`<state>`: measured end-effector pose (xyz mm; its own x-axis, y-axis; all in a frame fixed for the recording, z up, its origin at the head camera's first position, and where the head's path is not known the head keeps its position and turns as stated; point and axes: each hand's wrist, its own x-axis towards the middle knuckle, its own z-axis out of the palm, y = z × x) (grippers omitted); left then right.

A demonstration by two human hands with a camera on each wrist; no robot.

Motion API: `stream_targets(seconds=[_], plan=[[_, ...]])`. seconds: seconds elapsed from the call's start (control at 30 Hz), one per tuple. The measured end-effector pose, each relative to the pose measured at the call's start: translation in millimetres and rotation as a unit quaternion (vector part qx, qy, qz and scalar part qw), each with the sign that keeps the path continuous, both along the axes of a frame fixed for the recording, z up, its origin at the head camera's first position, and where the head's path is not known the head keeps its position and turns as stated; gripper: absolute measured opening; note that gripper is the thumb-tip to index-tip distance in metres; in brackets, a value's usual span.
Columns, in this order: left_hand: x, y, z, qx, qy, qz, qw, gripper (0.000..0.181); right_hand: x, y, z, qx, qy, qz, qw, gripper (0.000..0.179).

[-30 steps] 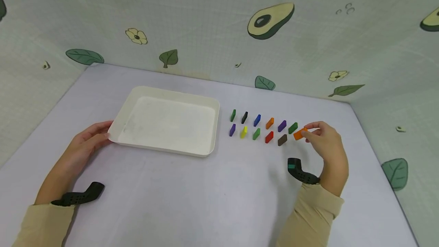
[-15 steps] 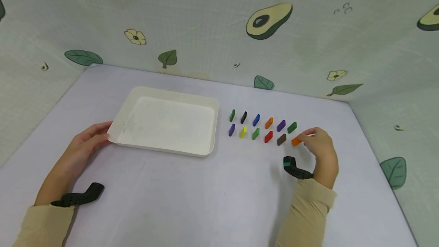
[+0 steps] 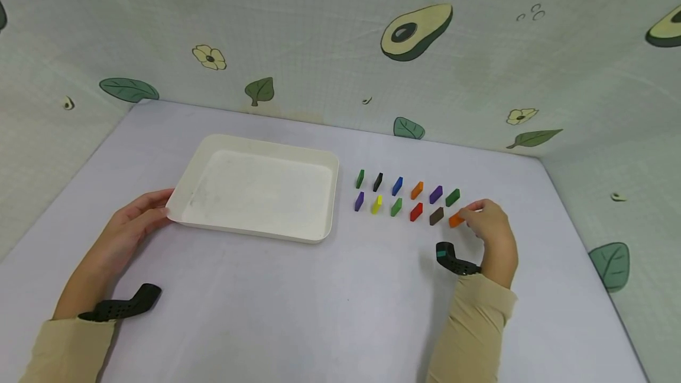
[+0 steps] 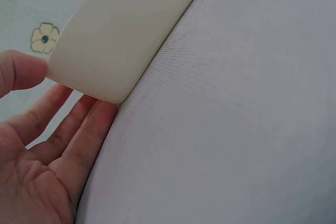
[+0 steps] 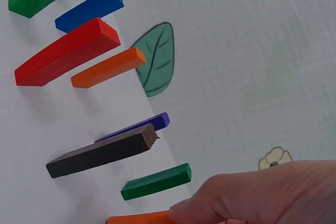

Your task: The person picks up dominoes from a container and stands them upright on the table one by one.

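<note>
At the right end of two rows of upright domino blocks, my right hand (image 3: 486, 220) pinches an orange domino block (image 3: 455, 220) between thumb and fingers. Whether its bottom touches the table cannot be told. Closest to it are a brown domino block (image 3: 437, 216) and a dark green one (image 5: 156, 182). Over on the left, my left hand (image 3: 135, 220) touches the near left corner of a white tray (image 3: 250, 233). In the left wrist view the thumb meets the tray's rim, while fairly straight fingers (image 4: 86, 135) lie against its outer wall.
Both rows stand right of the tray; they include a red block (image 3: 417, 212), a yellow block (image 3: 377, 204), a blue block (image 3: 397, 186) and a black block (image 3: 378, 182). Behind the white table (image 3: 298, 312) hangs a cloth (image 3: 319, 34) printed with avocados and leaves.
My right hand has moved left and slightly nearer, bringing the orange domino block down beside the brown one. The left hand and the tray have stayed in place.
</note>
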<state>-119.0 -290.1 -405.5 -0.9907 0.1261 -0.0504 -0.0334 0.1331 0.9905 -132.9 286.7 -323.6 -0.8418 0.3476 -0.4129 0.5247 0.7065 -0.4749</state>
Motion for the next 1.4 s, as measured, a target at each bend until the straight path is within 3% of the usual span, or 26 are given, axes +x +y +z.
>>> stream_targets(seconds=[0.2,0.6,0.9,1.4], plan=[[-0.5,0.6,0.5,-0.023,-0.005,0.005,0.9997,0.044,-3.4,0.9,-2.2,0.006,0.012,0.006,0.9999,0.039],[-0.2,0.2,1.6,-0.008,-0.008,0.003,0.9999,0.042,-2.5,-1.7,-2.1,-0.006,-0.005,0.007,0.9999,0.038],[-0.4,0.8,1.5,-0.027,-0.009,0.006,0.9996,0.043,-2.3,-2.8,-0.8,-0.009,-0.013,0.004,0.9999,0.039],[0.4,-1.1,0.6,0.04,-0.004,-0.01,0.9992,0.038,-1.8,-5.9,3.9,-0.015,-0.027,0.006,0.9995,0.043]])
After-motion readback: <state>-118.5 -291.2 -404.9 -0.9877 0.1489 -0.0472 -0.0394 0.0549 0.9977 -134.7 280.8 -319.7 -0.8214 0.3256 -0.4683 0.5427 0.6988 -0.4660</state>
